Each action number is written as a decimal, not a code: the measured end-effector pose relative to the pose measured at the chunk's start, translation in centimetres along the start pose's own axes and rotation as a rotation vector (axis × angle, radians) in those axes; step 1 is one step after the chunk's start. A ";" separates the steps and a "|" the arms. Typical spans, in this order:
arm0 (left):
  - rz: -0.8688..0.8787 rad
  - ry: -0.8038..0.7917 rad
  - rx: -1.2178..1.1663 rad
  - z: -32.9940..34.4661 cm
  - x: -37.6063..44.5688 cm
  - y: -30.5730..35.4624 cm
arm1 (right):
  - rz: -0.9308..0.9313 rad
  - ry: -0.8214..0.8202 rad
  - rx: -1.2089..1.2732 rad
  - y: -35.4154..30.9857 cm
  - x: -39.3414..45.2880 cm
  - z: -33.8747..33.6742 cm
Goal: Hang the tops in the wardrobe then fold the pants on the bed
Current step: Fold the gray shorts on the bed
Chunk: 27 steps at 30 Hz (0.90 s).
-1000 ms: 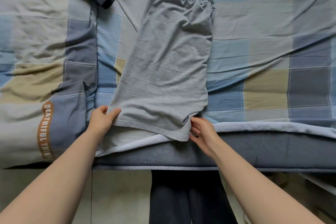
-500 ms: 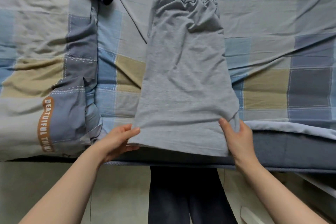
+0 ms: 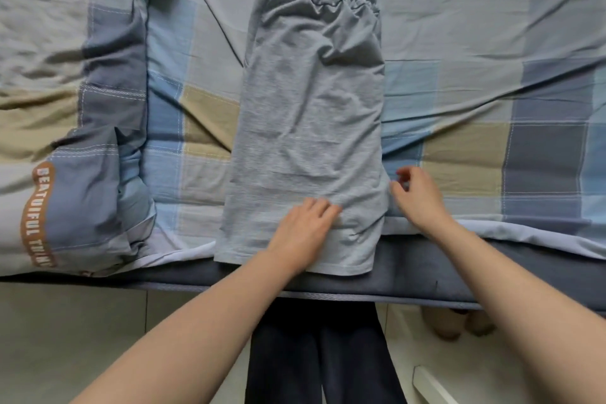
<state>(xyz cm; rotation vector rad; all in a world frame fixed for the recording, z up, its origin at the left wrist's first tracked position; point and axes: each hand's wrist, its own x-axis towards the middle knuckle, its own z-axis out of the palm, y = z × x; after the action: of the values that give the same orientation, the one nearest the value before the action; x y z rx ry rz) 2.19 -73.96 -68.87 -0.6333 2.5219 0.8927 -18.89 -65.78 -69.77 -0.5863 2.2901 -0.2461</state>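
One pair of grey shorts (image 3: pixel 311 115), two hands: left (image 3: pixel 303 233) flat on it, right (image 3: pixel 418 197) beside.

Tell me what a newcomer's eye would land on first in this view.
First, the grey shorts, laid lengthwise in the middle of the checked bedspread, waistband away from the person and hem at the bed's near edge. Next, the left hand resting flat on the shorts near the hem, while the right hand hovers with loosely curled fingers beside their right edge. At far left, a folded quilt shows an orange band with white lettering.
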 end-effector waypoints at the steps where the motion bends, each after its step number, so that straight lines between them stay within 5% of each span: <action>1: 0.032 -0.022 -0.039 0.4 1.3 1.2 | -0.008 -0.072 0.048 -0.7 0.9 -0.2; 6: -0.295 0.063 -0.490 1.6 5.1 4.8 | 0.007 -0.389 0.160 -2.0 2.7 -1.6; 11: -0.501 0.077 -0.818 2.0 5.1 5.4 | -0.103 -0.262 0.156 -3.7 0.4 -0.9; 16: -0.714 0.219 -1.240 2.0 5.1 4.0 | -0.188 -0.334 0.168 -5.9 -1.1 2.2; 19: -0.841 0.176 -1.377 2.6 4.6 1.8 | -0.427 -0.333 -0.092 -6.5 -0.5 3.2; 23: -0.827 0.064 -1.280 2.2 3.0 -0.3 | -0.982 -0.235 -0.665 -5.6 -0.6 3.2; 27: -0.249 -0.035 -0.375 0.0 -0.6 -4.5 | -1.324 -0.132 -0.951 -3.0 0.0 2.4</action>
<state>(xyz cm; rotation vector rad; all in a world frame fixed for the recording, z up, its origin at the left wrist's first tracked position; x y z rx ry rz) 5.07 -76.92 -70.77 -1.0098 2.1951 1.2770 -16.16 -68.41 -70.42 -2.4326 1.4186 0.3051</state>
